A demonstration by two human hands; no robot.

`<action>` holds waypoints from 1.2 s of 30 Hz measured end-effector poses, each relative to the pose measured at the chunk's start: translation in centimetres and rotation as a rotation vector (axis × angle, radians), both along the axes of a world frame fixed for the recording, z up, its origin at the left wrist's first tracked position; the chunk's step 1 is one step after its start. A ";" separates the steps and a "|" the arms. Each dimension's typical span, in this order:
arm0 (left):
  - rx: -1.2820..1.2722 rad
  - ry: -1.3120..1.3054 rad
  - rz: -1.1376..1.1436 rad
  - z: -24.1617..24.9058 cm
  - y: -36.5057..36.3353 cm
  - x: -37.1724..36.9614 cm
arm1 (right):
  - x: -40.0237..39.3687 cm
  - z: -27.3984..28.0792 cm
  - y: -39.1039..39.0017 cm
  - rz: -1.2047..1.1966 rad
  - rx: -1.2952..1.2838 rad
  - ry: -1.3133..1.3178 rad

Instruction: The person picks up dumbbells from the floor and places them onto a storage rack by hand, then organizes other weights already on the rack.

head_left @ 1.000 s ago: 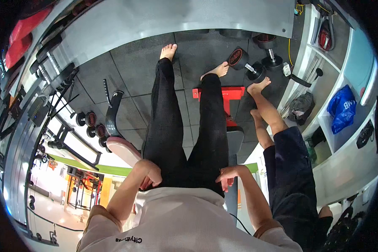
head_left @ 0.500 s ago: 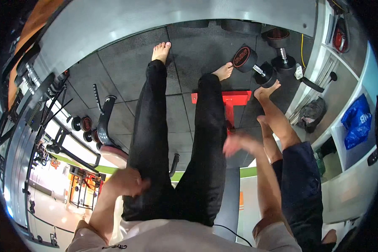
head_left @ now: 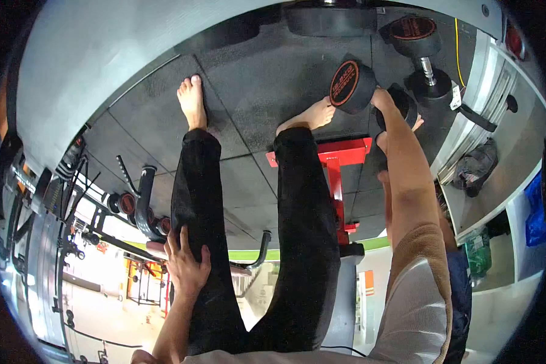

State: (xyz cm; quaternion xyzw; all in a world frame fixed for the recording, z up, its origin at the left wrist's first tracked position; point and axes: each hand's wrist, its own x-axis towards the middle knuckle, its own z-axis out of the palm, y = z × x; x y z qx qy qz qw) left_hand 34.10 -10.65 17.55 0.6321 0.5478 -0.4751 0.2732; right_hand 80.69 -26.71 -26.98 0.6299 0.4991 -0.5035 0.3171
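My left hand [head_left: 187, 261] lies spread on my left thigh, on the black trousers [head_left: 197, 200], with nothing in it. My right arm is stretched forward and down to the floor. There my right hand [head_left: 380, 99] is closed round the handle of a black dumbbell [head_left: 355, 88] with orange-red lettering, between its two heads. Its fingers are partly hidden behind the near head. This dumbbell rests on the dark floor beside my bare right foot [head_left: 315, 118].
Another dumbbell [head_left: 415, 36] stands to the right. A red bench foot [head_left: 346, 151] lies beside my right leg. Another person's leg and dark shorts [head_left: 461, 303] show behind my right arm. A white shelf [head_left: 522, 145] holds bags. A grey curved surface [head_left: 103, 73] crosses the top left.
My right hand has moved forward and down from beside my thigh to the dumbbell. My left hand has settled on my thigh. The view has tipped forward, closer to the floor.
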 end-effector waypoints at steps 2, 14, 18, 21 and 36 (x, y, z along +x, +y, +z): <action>-0.002 0.030 -0.029 -0.1 -0.4 0.5 | -0.1 1.1 0.8 -0.334 -0.108 0.034; -0.005 0.010 -0.070 0.6 1.6 1.2 | -7.2 3.3 3.0 -0.241 -0.117 -0.048; 0.015 0.016 -0.093 0.5 1.5 0.8 | -14.2 6.6 9.1 -0.334 -0.091 -0.038; 0.028 0.007 -0.033 0.3 2.0 0.1 | -19.5 6.6 13.4 -0.298 -0.089 0.065; 0.059 -0.133 -0.044 0.1 4.5 -2.7 | -22.6 10.9 19.0 -0.538 0.268 0.306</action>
